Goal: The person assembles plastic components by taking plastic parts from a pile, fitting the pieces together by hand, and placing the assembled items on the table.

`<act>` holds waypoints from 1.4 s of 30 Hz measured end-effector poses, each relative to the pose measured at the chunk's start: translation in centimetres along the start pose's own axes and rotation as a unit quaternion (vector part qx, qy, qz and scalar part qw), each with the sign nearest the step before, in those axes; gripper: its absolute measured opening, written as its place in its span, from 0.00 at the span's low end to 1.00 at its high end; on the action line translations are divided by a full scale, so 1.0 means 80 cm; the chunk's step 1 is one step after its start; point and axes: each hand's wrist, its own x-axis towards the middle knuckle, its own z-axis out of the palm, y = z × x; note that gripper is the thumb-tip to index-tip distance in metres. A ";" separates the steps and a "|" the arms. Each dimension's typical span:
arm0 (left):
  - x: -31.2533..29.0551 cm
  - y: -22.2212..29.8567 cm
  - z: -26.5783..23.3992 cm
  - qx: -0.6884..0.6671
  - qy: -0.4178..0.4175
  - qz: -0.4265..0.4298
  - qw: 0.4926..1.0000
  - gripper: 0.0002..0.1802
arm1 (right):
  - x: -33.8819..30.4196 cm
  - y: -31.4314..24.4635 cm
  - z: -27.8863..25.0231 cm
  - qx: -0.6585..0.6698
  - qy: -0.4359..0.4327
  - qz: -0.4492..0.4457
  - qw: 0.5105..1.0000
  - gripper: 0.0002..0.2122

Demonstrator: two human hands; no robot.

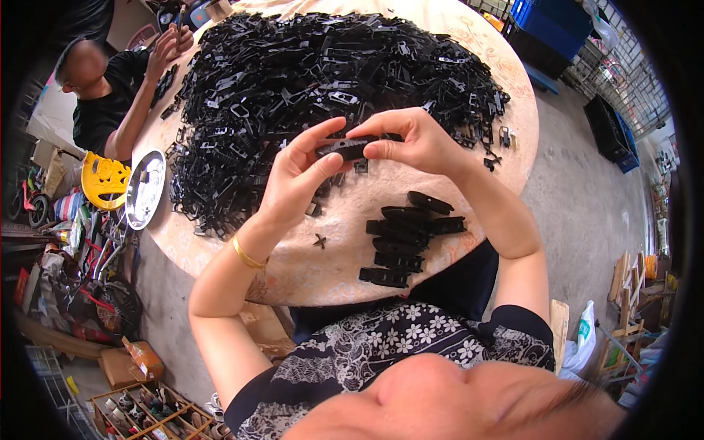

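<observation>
Between my two hands, above the near side of the table, is a black plastic part [345, 150], long and narrow. The fingers and thumb of my left hand [301, 165] pinch its left end. My right hand [411, 143] grips the other end between thumb and fingers. Behind them spreads a large heap of loose black plastic pieces [293, 73]. Closer to me lies a small group of longer black parts [403, 227], laid roughly side by side. A small dark cross-shaped piece [320, 240] rests on the cloth left of that group.
The round table [293, 282] has a pale patterned cloth. A metal tray [147, 189] and a yellow plastic seat [105, 180] stand at its left edge. Another person [103, 95] sits at the far left, hands raised. Blue and black crates [546, 33] stand beyond the table's right side.
</observation>
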 end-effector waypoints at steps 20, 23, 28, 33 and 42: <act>0.039 -0.017 -0.051 0.623 0.093 0.221 0.745 0.11 | -0.007 0.021 0.025 -0.505 -0.088 -0.125 0.849 0.08; 0.048 -0.015 -0.062 0.625 0.080 0.199 0.751 0.11 | -0.007 0.024 0.025 -0.481 -0.093 -0.111 0.865 0.10; 0.071 -0.009 -0.087 0.614 0.142 0.152 0.761 0.09 | -0.002 0.028 0.017 -0.426 -0.028 -0.170 0.888 0.10; 0.116 -0.001 -0.135 0.667 0.091 0.158 0.722 0.11 | 0.006 0.028 0.009 -0.390 0.061 -0.179 0.901 0.09; 0.162 -0.006 -0.105 0.666 -0.030 0.009 0.745 0.16 | 0.007 0.032 0.006 -0.348 0.108 -0.144 0.920 0.09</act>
